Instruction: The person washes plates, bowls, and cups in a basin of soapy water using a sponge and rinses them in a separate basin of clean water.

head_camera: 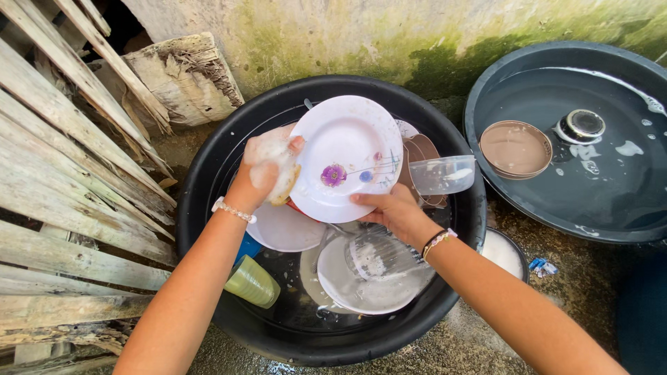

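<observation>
- Nearest, the right hand (389,208) pinches the white plate (345,156) by its lower rim, over the black basin (208,180).
- The left hand (267,167) presses a soapy sponge (285,182) on its edge.
- A firm grip matters; soap makes it slippery.

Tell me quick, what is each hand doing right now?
Left hand: closed on a soapy sponge, pressed to the white plate.
Right hand: gripping the lower edge of that plate, holding it over the black tub.
</observation>
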